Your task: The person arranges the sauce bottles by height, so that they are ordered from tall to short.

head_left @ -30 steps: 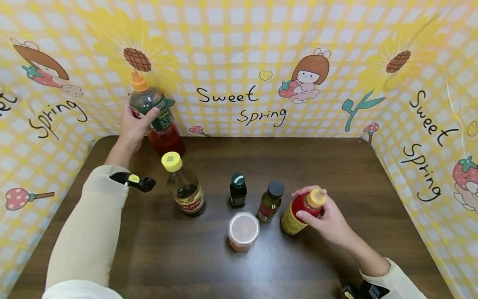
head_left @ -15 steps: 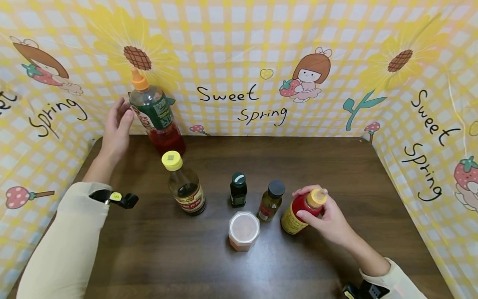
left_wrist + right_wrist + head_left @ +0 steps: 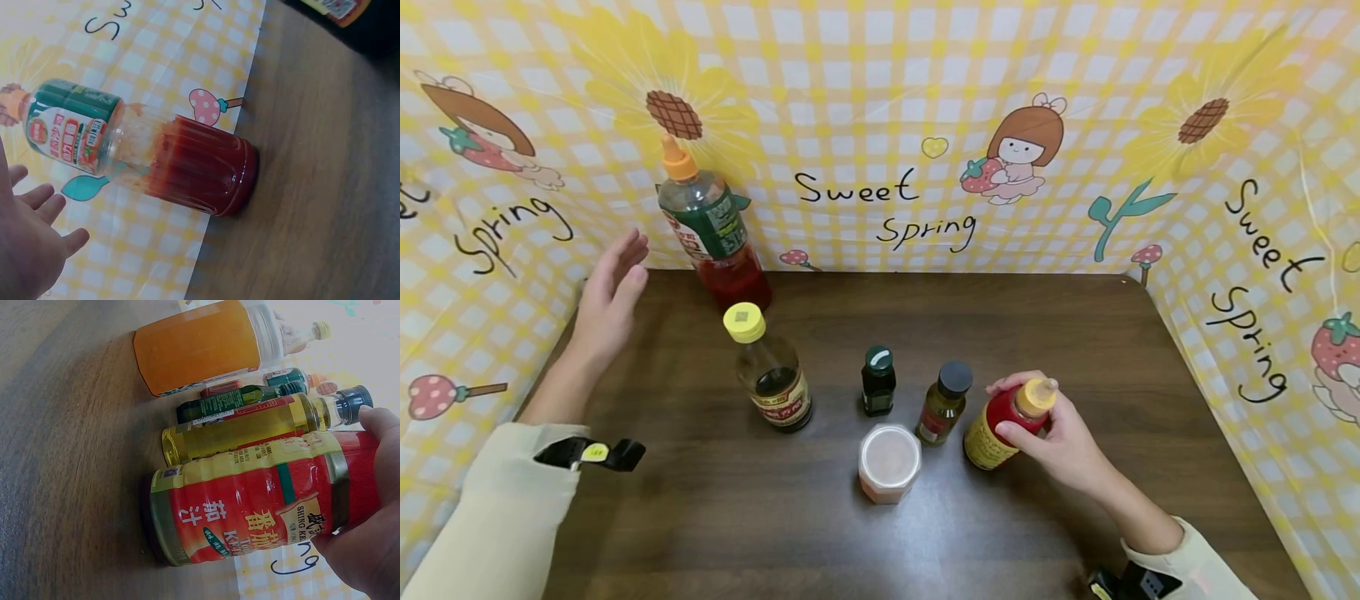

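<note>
My left hand [image 3: 606, 296] hangs in the air at the far left, fingers extended and holding nothing. Just right of it stands a large squeeze bottle of red sauce [image 3: 200, 165] with an orange nozzle and green label, apart from the fingers. My right hand [image 3: 1060, 442] grips a ketchup bottle [image 3: 244, 509] round its upper part, thumb on the near side. That bottle has a yellow nozzle cap and a red and yellow label, and stands on the table. Next to it is a small oil bottle [image 3: 942, 408] with a black cap.
A dark sauce bottle [image 3: 775, 387] with a yellow cap stands left of centre. A small dark green bottle [image 3: 878, 383] and a white-lidded jar [image 3: 890, 462] stand mid-table [image 3: 1037, 325]. Checked cloth [image 3: 865, 108] walls the back and sides.
My left hand has let go of the large red sauce bottle and drawn back to the left and nearer. The right hand keeps its grip on the ketchup bottle, unmoved.
</note>
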Motion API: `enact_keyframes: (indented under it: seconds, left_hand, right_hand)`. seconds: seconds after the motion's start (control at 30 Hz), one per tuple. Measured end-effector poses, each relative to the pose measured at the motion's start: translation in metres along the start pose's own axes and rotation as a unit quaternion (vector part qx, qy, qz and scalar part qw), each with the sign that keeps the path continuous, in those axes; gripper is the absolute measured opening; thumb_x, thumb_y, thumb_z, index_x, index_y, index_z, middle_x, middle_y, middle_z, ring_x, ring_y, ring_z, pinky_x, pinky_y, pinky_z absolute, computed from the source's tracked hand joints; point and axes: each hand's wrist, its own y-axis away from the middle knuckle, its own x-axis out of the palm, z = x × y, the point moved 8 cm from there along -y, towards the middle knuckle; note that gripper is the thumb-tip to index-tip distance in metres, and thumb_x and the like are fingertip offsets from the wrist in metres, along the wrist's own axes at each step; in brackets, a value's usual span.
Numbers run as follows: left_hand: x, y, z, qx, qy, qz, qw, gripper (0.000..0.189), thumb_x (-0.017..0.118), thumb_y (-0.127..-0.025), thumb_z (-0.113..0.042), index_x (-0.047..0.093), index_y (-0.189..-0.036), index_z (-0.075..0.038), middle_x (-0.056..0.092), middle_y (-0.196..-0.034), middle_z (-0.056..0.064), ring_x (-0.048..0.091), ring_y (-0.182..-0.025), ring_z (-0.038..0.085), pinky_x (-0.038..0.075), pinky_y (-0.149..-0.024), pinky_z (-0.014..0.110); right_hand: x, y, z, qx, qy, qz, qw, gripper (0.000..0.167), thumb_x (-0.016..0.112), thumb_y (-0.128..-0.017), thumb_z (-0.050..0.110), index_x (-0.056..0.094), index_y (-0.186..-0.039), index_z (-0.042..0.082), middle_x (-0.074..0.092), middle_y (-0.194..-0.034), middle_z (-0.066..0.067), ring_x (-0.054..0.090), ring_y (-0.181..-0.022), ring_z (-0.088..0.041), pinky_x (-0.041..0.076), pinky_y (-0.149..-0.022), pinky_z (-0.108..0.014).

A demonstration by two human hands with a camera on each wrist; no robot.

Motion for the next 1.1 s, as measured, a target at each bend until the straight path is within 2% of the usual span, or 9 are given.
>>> enact_keyframes:
  seconds: [0.13,0.27,0.4,0.5,0.63,0.77,0.97,1.1]
  left_hand:
    - [0.000,0.015,-0.010,0.018,-0.007,0.027,0.9994,0.051,0.047,-0.107,-0.010,0.035,-0.156,-0.001,0.047,-0.153,0.002,0.042,-0.140,0.013,0.036,-0.106,0.013]
    - [0.000,0.029,-0.023,0.037,0.033,0.050,0.9975,0.050,0.047,-0.106,-0.005,0.037,-0.155,-0.001,0.048,-0.151,-0.003,0.041,-0.141,0.013,0.035,-0.107,0.014]
    - [0.003,0.040,-0.035,0.050,0.071,0.066,0.9940,0.050,0.049,-0.106,-0.004,0.038,-0.154,0.001,0.050,-0.150,-0.001,0.042,-0.140,0.014,0.035,-0.109,0.016]
    - [0.008,0.046,-0.042,0.056,0.082,0.083,0.9916,0.051,0.052,-0.106,-0.006,0.038,-0.153,0.003,0.051,-0.150,0.003,0.043,-0.139,0.016,0.036,-0.109,0.017]
    - [0.018,0.054,-0.052,0.075,0.063,0.110,0.9891,0.052,0.053,-0.105,-0.008,0.038,-0.153,0.004,0.051,-0.149,0.006,0.044,-0.138,0.017,0.036,-0.109,0.017]
    - [0.032,0.059,-0.060,0.087,0.043,0.140,0.9854,0.054,0.054,-0.104,-0.009,0.038,-0.154,0.000,0.049,-0.151,0.007,0.043,-0.140,0.017,0.035,-0.111,0.019]
    - [0.055,0.064,-0.070,0.115,0.070,0.185,0.9735,0.060,0.058,-0.102,-0.008,0.033,-0.154,0.007,0.045,-0.155,0.016,0.041,-0.142,0.023,0.033,-0.113,0.023]
    - [0.068,0.068,-0.069,0.107,0.070,0.204,0.9706,0.065,0.063,-0.102,-0.017,0.033,-0.155,0.002,0.043,-0.156,0.014,0.041,-0.143,0.021,0.035,-0.112,0.022]
  right_hand:
    - [0.000,0.000,0.000,0.000,-0.002,0.001,1.0000,0.046,0.069,-0.083,-0.019,0.054,-0.124,-0.003,0.066,-0.122,-0.006,0.063,-0.115,-0.021,0.050,-0.097,-0.022]
    - [0.001,0.000,0.000,0.001,0.000,0.002,1.0000,0.045,0.069,-0.084,-0.019,0.054,-0.123,-0.003,0.065,-0.122,-0.006,0.063,-0.115,-0.020,0.050,-0.097,-0.022]
    - [0.001,0.000,0.000,0.002,0.001,0.001,1.0000,0.045,0.069,-0.084,-0.019,0.054,-0.123,-0.003,0.065,-0.121,-0.006,0.063,-0.115,-0.019,0.050,-0.098,-0.023]
    - [0.001,0.000,-0.001,0.004,0.002,0.002,1.0000,0.045,0.069,-0.084,-0.019,0.054,-0.123,-0.003,0.065,-0.122,-0.003,0.063,-0.115,-0.020,0.050,-0.098,-0.023]
    - [0.001,0.000,-0.001,0.004,0.002,0.003,1.0000,0.045,0.069,-0.084,-0.019,0.053,-0.123,-0.003,0.065,-0.122,-0.002,0.063,-0.115,-0.021,0.050,-0.098,-0.023]
    - [0.001,0.000,0.000,-0.002,-0.003,0.001,1.0000,0.045,0.068,-0.084,-0.020,0.054,-0.123,-0.003,0.066,-0.122,-0.003,0.063,-0.115,-0.021,0.050,-0.098,-0.022]
    - [0.000,0.000,0.000,0.000,-0.003,-0.005,1.0000,0.046,0.068,-0.083,-0.020,0.054,-0.124,-0.003,0.066,-0.121,-0.004,0.064,-0.114,-0.021,0.050,-0.097,-0.022]
    - [0.000,0.001,-0.001,0.003,-0.002,-0.005,1.0000,0.045,0.068,-0.084,-0.019,0.054,-0.124,-0.002,0.066,-0.121,-0.006,0.064,-0.114,-0.021,0.050,-0.097,-0.022]
